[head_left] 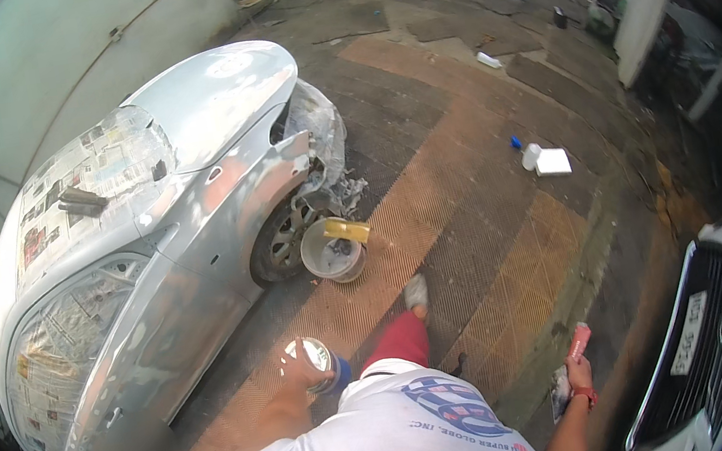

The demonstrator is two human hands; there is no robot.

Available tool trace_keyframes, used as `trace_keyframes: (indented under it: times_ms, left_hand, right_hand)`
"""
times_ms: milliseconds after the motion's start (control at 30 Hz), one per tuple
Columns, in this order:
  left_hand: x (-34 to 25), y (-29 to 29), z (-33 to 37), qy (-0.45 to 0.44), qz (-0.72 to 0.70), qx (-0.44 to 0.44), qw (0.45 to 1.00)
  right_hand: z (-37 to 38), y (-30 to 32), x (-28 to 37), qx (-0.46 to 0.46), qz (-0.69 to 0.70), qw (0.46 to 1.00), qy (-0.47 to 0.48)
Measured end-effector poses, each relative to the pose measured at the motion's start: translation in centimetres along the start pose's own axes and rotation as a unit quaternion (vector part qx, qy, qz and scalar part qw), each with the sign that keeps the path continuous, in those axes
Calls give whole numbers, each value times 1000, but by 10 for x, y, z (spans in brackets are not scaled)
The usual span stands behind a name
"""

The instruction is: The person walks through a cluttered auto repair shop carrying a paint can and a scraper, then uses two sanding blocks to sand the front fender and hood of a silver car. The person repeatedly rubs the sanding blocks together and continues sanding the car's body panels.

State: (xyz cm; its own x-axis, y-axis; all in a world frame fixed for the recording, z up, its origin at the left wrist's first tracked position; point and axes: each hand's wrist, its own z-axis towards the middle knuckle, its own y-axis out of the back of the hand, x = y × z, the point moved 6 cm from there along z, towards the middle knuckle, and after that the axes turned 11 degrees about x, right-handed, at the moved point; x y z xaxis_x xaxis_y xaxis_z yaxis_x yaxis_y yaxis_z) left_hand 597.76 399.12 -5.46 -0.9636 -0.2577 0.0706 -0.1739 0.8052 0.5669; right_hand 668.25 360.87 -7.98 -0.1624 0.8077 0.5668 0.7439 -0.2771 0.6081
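My left hand [301, 376] is closed on the upper side of a blue can [339, 377] with a whitish top, held beside my left hip. My right hand [579, 372] is wrapped round a red tube [579, 339], out to the right. Next to that hand is a greyish-white thing [560, 390] whose kind I cannot make out. To the left stands a car [202, 221] with patchy grey, white and reddish-brown bodywork, apart from both hands. Newspaper [86, 196] covers its windscreen, with dark blocks [83, 202] lying on top.
A whitish bucket [326, 259] with a yellow piece [347, 230] across its rim stands by the front wheel [278, 243]. Beyond lie a white container [552, 162], a white bottle [532, 155] and a blue cap [516, 143]. Another car's front [714, 341] is close on the right.
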Motion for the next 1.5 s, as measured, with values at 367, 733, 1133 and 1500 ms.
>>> trace_keyframes:
  times_ms: [367,733,1133,1500]
  left_hand:
    - [-248,166,96,92,-64,63,992]
    - [-562,408,220,-34,-111,-87,989]
    - [-752,544,301,87,-261,-70,959]
    - [-829,663,464,219,-301,105,922]
  right_hand:
    - [248,-43,150,170,-124,950,-230]
    - [579,25,373,179,-132,957,-188]
    - [1062,159,808,158,-197,966,54]
    - [1227,29,1096,181,-307,934,21]
